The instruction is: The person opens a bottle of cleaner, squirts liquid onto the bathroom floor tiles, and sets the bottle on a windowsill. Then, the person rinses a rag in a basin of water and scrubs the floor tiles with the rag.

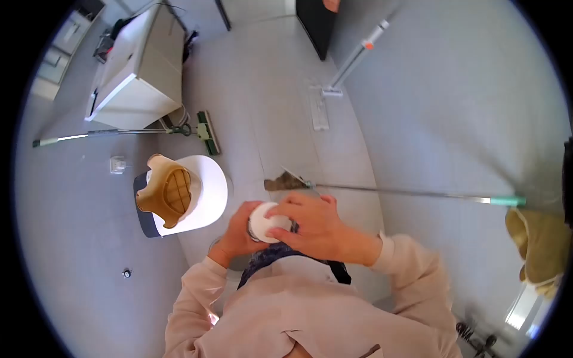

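In front of my body I hold a small round container with a white lid (266,223). My left hand (237,237) is closed around its left side. The fingers and thumb of my right hand (313,224) grip the lid from the right and above. Most of the container's body is hidden beneath the lid and my fingers, so its contents cannot be seen. Below my hands shows dark patterned cloth (262,258) at my waist.
At left, a tan stool (156,188) rests on a white toilet (210,197). A green-headed mop (208,132) leans near a white cabinet (143,77). A broom (286,181) and a white flat mop (320,108) stand along the right wall, where a tan towel (540,244) hangs.
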### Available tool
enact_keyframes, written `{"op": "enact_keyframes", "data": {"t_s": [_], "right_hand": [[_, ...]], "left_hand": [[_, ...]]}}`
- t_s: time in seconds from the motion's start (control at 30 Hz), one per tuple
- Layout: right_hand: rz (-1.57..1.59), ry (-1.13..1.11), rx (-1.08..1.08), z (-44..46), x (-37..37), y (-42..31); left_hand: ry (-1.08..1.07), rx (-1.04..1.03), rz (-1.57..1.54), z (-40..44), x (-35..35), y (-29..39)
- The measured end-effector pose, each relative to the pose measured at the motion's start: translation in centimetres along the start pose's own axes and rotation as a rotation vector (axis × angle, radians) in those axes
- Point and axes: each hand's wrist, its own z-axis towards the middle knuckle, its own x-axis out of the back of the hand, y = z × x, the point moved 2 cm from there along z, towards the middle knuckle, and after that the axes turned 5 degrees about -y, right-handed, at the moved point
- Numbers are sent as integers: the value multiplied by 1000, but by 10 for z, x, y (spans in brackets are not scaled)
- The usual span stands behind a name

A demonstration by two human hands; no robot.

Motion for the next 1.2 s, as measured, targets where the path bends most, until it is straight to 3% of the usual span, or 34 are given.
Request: {"op": "enact_keyframes", "data": {"t_s": [0.07,0.17,0.3,0.37,0.47,0.63,0.73,0.8,0.93,1.2], "right_hand": [[84,-75,-96,36,2,-10],[-75,-5,-47,97,8,-36],[-98,-251,-114,166,30,-79],[-156,-389,-168,219,72,-108],[-179,-402,-78,279,110,-114],[-284,-594,19,398,207,-88],[-376,-617,59,501,289,-42],[-328,-574,60,570,331,9],[-352,-110,-43,679,383,71],[-227,11,106,826,409,97]], "left_hand": [[3,-46,-41,9,38,-16],[-5,-54,-57,19,95,-40],[-106,-55,-126,26,160,-47],[-100,52,-203,60,207,-28],[-59,57,-179,99,253,-19],[-26,161,-297,219,316,-20],[-18,123,-215,349,369,-45],[22,91,-169,432,395,-77],[368,142,-129,547,444,-130],[635,129,137,659,539,-179]]}}
